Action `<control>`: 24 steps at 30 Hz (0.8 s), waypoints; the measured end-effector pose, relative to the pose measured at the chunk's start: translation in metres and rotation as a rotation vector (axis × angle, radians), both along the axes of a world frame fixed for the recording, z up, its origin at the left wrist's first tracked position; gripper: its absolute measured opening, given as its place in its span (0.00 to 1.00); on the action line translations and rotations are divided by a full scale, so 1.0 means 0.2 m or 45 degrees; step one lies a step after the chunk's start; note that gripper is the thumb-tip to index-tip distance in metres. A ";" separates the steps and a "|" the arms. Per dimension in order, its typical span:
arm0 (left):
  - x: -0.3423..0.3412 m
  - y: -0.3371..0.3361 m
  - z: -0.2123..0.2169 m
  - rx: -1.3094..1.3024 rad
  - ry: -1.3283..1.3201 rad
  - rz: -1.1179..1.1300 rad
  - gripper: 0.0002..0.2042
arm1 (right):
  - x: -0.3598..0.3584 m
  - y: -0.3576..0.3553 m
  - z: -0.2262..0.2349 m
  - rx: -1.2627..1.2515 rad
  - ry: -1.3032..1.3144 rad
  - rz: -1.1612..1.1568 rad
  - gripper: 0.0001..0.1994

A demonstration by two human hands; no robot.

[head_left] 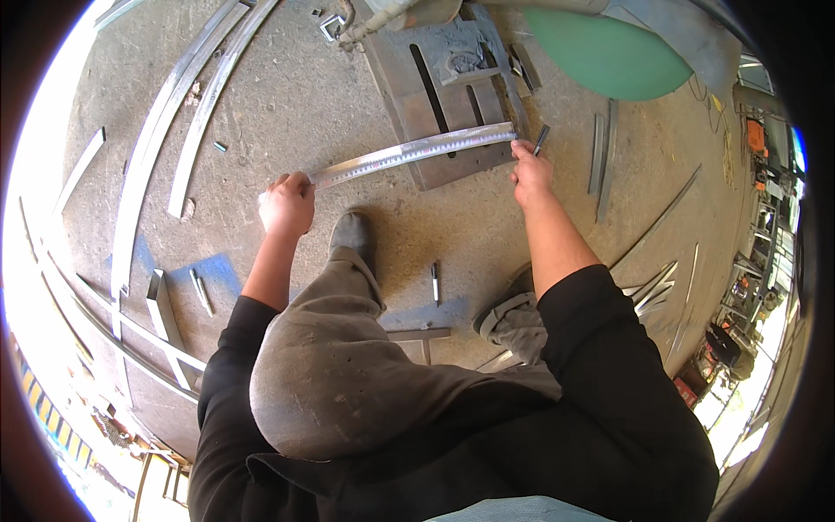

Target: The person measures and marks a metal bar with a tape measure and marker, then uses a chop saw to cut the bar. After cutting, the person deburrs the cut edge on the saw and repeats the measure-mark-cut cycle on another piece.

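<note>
- Long, narrow, silvery metal bar (413, 145): slanting across the upper centre of the frame, low on the left, higher on the right.
- White ruled strip with dark gradations (413, 157): along the bar's lower edge, running from hand to hand.
- Left hand (289, 205), left of centre: closed in a fist around the strip's left end, just beside the bar's left end; impossible to tell whether also gripping the bar.
- Right hand (532, 173), upper right of centre: fingers pinched at the right ends of bar and strip, with a slim black pen (542, 140) held tilted upward.
- Grey, slotted, flat metal plate (389, 91), upper centre: behind the bar; right edge about level with the bar's right end, left edge crossed by the bar.
- Left part of the bar: well past the plate, over open grey concrete floor (270, 104).
- Farther left: long silvery metal tubes (158, 148), well apart from the left hand, with bare floor between.
- To the right: two thin dark metal strips (600, 157), clear of the right hand across a narrower bare stretch.
- Lower centre: black-and-white marker (435, 285) between two dark grey boots (354, 233), with open floor around.
</note>
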State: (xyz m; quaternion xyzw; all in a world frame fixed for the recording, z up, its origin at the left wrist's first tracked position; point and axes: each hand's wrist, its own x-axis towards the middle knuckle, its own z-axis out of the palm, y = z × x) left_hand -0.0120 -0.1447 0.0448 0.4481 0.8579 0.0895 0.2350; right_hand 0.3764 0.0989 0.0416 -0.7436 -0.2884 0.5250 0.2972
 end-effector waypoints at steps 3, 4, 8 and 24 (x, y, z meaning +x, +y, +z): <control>0.01 0.02 -0.02 -0.023 -0.044 0.051 0.06 | 0.00 -0.05 -0.01 0.052 -0.053 0.056 0.07; 0.01 0.02 -0.03 -0.024 -0.034 0.049 0.06 | 0.01 -0.10 0.01 0.042 -0.045 0.087 0.07; 0.00 0.01 -0.05 -0.053 -0.018 0.051 0.06 | 0.04 -0.26 0.08 -0.096 -0.056 0.249 0.10; 0.01 -0.01 -0.12 -0.053 0.042 0.084 0.07 | -0.37 -0.12 0.29 -0.021 0.161 0.904 0.17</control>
